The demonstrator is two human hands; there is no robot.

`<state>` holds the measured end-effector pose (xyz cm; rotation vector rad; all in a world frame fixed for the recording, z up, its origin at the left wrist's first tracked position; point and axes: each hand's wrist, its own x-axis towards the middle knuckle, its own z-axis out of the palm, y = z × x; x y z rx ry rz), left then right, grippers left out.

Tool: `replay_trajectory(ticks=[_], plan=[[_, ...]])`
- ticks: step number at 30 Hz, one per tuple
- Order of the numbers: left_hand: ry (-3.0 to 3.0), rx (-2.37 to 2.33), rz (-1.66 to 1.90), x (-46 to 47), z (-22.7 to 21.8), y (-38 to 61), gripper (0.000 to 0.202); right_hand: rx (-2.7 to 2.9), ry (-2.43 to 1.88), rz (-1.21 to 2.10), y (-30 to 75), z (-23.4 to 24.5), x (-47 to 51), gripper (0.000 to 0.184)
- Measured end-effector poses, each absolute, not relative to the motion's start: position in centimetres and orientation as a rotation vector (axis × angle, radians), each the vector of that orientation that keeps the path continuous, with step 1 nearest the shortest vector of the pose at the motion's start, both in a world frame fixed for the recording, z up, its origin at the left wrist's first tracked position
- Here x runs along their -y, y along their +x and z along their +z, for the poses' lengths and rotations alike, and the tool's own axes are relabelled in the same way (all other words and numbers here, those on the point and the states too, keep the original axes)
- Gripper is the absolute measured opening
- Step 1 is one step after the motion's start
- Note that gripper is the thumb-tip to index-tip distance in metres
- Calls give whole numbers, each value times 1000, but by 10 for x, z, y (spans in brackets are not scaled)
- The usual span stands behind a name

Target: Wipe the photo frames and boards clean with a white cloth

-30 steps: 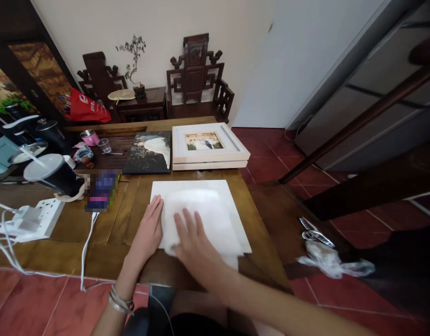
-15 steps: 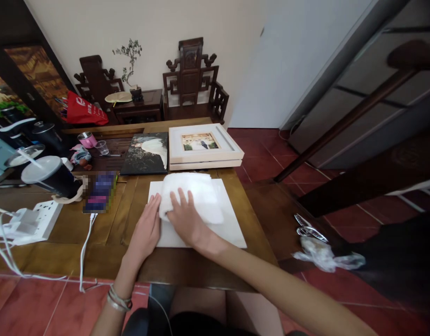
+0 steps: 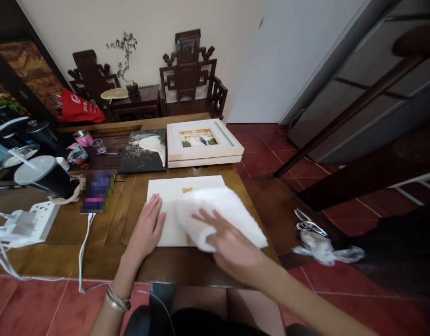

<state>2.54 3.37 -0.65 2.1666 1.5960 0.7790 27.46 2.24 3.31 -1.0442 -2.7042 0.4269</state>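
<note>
A flat white panel [image 3: 165,186] lies on the wooden table near its front right corner. Two small gold-coloured marks or fittings show on it, one near the top edge and one partly covered at the bottom. My left hand [image 3: 150,224] rests with fingers stretched on the panel's left edge. In my right hand [image 3: 223,238] is a white towel [image 3: 232,205], bunched under the fingers and blurred by motion. It covers the right part of the panel and reaches past its right edge.
Behind the panel lie stacked picture frames [image 3: 204,144] and a dark photo panel [image 3: 143,151]. To the left are a phone [image 3: 97,191] on a cable, a lidded cup [image 3: 45,177] and a power strip [image 3: 39,221]. Scissors [image 3: 309,223] and a plastic bag [image 3: 321,247] lie right, lower down.
My right hand has swept the towel right and toward me, uncovering the panel's upper left and a gold mark. My left hand stays at the left edge, its thumb now spread.
</note>
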Motion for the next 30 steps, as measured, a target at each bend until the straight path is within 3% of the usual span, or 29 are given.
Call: replay_trajectory(ticks=[6,18,30], plan=[[2253,-1581,675,-32,-5,24,50,2664,-1284,191,293,25,-68,27],[2297,-1611,539,-30,-4,25,55,2538,-1090,236,311,19,58,30],[2388,-1681,478,-33,-6,25,54,2720,-1216,238,292,39,-99,31]])
